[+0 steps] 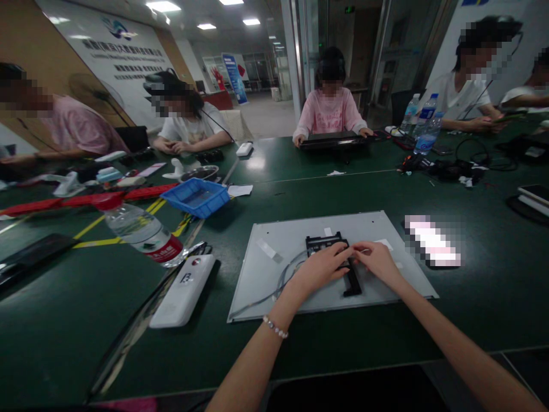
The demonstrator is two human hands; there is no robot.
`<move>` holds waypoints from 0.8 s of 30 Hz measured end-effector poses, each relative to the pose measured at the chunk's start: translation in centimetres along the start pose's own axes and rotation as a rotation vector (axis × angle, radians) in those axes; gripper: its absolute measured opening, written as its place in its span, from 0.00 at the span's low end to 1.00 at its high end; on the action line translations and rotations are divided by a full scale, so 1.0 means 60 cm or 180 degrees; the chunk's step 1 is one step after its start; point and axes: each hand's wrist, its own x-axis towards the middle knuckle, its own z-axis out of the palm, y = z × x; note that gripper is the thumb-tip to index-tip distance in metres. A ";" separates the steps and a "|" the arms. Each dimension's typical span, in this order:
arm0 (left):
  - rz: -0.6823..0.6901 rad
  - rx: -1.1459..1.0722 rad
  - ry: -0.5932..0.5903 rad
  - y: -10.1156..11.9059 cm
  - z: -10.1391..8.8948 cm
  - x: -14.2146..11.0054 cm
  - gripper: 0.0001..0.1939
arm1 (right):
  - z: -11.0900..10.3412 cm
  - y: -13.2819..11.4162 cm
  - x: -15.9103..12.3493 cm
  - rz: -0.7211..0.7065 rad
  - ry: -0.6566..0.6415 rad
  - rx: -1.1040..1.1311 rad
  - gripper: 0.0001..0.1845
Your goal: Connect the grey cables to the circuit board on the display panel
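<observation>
A flat light-grey panel (309, 300) lies on the table in front of me. On it rests a black plastic frame (353, 283) with slots and bars, partly covered by my hands. My left hand (321, 266) reaches over the frame, its fingers bent and closed on the frame's upper part. From the other side comes my right hand (377, 260), thumb and fingers pinched together at the frame's right edge, touching the left fingertips. Whatever sits in that pinch is too small to make out. Thin grey cables (281, 283) curve over the panel beside my left wrist.
Left of the panel are a white power bank (184, 292), a tilted water bottle (143, 232) and a blue tray (197, 197). A lit phone (433, 243) lies to the right. Across the table, a person (330, 111) holds a dark flat panel (334, 140). More people sit on both sides.
</observation>
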 end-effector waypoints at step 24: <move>0.0194 0.0117 -0.0020 -0.004 0.010 0.002 0.15 | -0.007 -0.002 -0.018 -0.1119 -0.0005 -0.1452 0.10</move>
